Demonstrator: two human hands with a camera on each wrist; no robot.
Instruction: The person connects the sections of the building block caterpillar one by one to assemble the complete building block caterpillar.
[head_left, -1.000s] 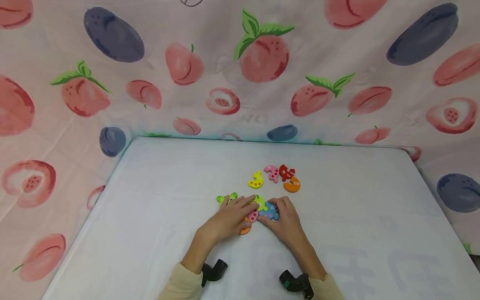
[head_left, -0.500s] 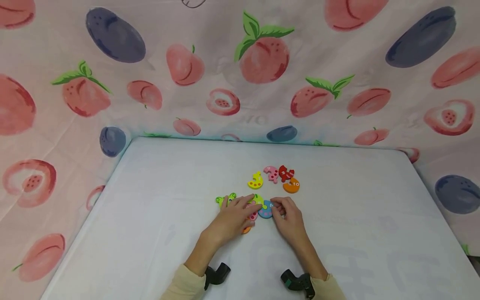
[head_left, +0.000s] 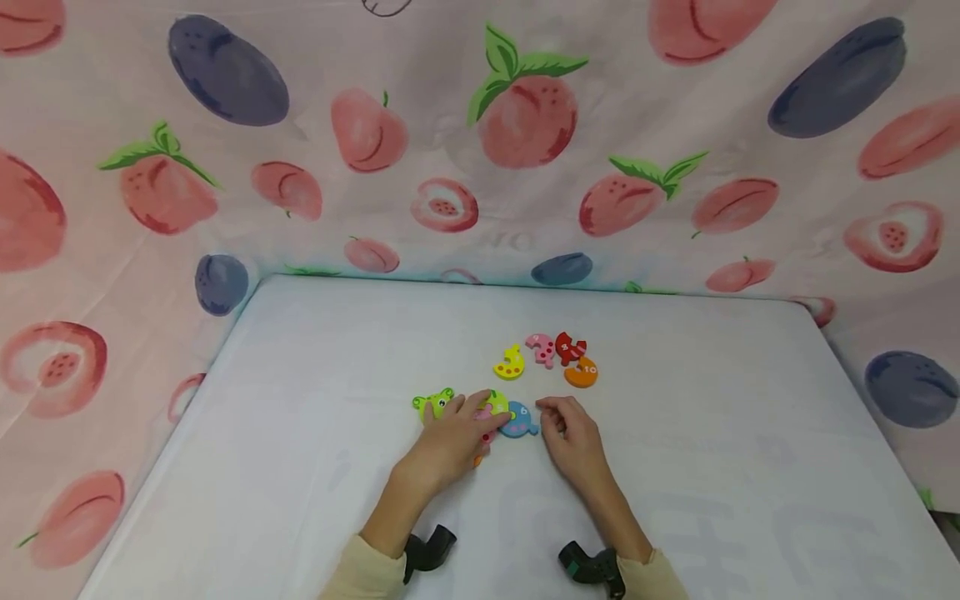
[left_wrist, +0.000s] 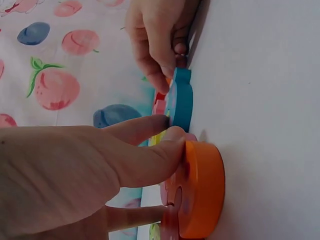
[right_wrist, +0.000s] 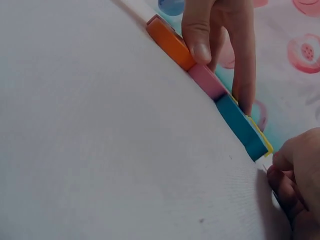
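We see a white surface (head_left: 315, 467) walled by fruit-print cloth (head_left: 525, 125) on the back and both sides; wide bare room lies left, right and near of the pieces. The joined run of flat puzzle pieces sits mid-surface: blue piece (head_left: 519, 421) with pink spots and a numeral, a lime piece (head_left: 497, 402) behind it, a pink piece (right_wrist: 207, 80) and an orange piece (left_wrist: 202, 192) toward us, all lying flat and edge to edge. A green frog-face piece (head_left: 432, 403) lies just left of them. Well apart toward the back sit four loose pieces: yellow piece (head_left: 510, 364), pink mushroom-like piece (head_left: 541, 347), red piece (head_left: 570, 347), orange "10" piece (head_left: 581, 373).

Left hand (head_left: 450, 437) lies over the run, fingers (left_wrist: 150, 160) straight and pressing down on the orange and pink pieces, gripping nothing. Right hand (head_left: 570, 433) sits just right of the blue piece, fingers (right_wrist: 287, 160) loosely curled; the left wrist view shows a fingertip at the blue piece's edge, holding nothing we can see.
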